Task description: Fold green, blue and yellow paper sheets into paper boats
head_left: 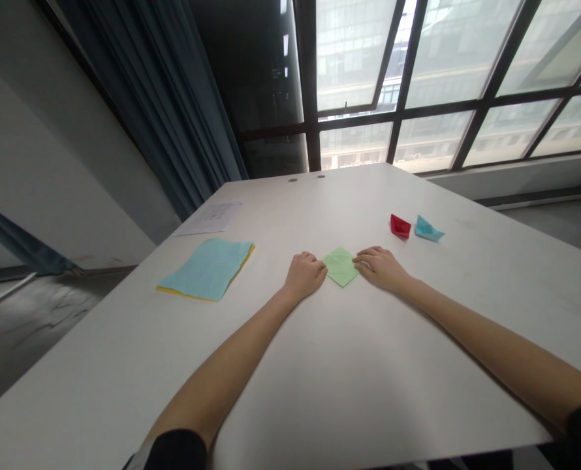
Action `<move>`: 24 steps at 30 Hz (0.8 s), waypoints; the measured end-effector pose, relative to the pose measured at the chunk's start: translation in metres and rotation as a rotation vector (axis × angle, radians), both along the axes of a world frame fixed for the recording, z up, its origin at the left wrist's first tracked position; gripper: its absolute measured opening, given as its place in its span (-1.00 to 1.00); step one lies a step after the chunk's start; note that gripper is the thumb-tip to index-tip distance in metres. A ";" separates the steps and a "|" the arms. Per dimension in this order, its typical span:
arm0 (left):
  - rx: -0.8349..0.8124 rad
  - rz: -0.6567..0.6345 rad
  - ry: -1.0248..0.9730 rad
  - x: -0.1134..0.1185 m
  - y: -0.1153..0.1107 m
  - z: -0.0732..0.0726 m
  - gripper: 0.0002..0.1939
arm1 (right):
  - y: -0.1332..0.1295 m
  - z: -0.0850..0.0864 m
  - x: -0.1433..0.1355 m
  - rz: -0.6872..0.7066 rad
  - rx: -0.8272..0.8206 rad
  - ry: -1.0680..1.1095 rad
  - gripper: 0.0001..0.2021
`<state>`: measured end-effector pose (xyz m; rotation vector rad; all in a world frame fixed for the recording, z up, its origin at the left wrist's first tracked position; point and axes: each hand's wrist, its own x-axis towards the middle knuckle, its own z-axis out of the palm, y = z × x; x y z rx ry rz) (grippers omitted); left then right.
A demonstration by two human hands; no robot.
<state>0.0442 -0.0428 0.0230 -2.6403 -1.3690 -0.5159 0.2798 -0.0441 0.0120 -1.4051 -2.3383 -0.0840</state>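
Green paper [341, 266] part-folded into a diamond, more folds left; L hand [304, 274] & R hand [381, 266] press its corners w/ fingers curled narrow; red boat [399, 226], blue boat [427, 228] done.

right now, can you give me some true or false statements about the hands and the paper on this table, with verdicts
1. Both hands touch the green folded paper. True: the left hand is at its left corner, the right hand at its right.
2. The red paper boat lies left of the blue paper boat. True.
3. The stack of paper sheets has a red sheet on top. False: the top sheet is light blue, with yellow beneath.
4. The right hand holds the red boat. False: the boat sits apart, farther back on the table.
5. A white printed sheet lies beyond the stack. True.
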 end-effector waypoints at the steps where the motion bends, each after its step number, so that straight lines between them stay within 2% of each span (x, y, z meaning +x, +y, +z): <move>1: 0.012 -0.016 0.004 0.000 0.000 0.001 -0.72 | 0.001 -0.002 0.001 0.000 -0.003 0.013 -0.73; 7: 0.012 -0.063 -0.021 -0.001 0.001 0.000 -0.76 | 0.007 -0.011 0.005 0.023 -0.040 0.090 -0.74; 11: -0.001 -0.026 -0.056 -0.001 0.004 -0.004 -0.78 | 0.008 -0.013 0.007 0.019 -0.068 0.103 -0.73; 17: -0.021 0.074 -0.108 -0.005 0.010 -0.010 -0.73 | 0.007 -0.013 0.007 -0.099 -0.061 0.071 -0.67; 24: -0.080 0.077 -0.146 -0.005 0.011 -0.011 -0.74 | 0.008 -0.015 0.007 -0.104 -0.075 0.107 -0.70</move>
